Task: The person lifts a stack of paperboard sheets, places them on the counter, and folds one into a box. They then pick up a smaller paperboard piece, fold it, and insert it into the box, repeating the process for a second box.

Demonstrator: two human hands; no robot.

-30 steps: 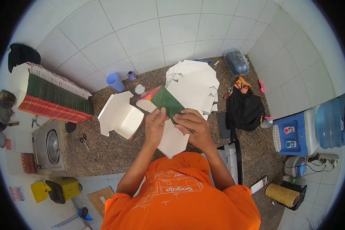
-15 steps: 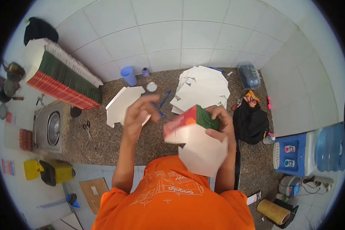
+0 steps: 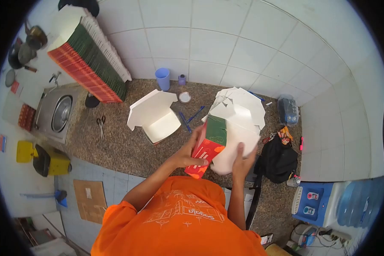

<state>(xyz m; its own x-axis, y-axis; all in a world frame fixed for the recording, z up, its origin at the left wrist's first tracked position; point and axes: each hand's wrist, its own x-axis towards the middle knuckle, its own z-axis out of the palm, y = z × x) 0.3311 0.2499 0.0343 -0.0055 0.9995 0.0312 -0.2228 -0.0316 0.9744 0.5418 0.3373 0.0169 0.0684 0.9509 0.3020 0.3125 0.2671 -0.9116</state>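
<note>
My left hand (image 3: 187, 154) is closed on the red side of a red and green takeaway carton (image 3: 216, 129), thumb across its front. The carton is tilted on its side above the counter's front edge, its white lid flap spread out to the right. On that flap, my right hand (image 3: 243, 162) presses its thumb against the white inside, with its fingers partly hidden behind the edge. Another open carton (image 3: 161, 126) stands on the counter to the left, white inside, lid raised. Behind the held carton lies a pile of flat white carton blanks (image 3: 243, 106).
A tall stack of red and green cartons (image 3: 89, 55) leans by the sink (image 3: 59, 113). Scissors (image 3: 101, 127), blue pens (image 3: 195, 114), a blue cup (image 3: 162, 79) and a round lid (image 3: 184, 97) lie about. A black bag (image 3: 279, 158) is at the right.
My left hand, free before, now grips the carton. The carton has turned so its red side faces down-left, and my right hand has shifted onto the flap. The view has swung slightly.
</note>
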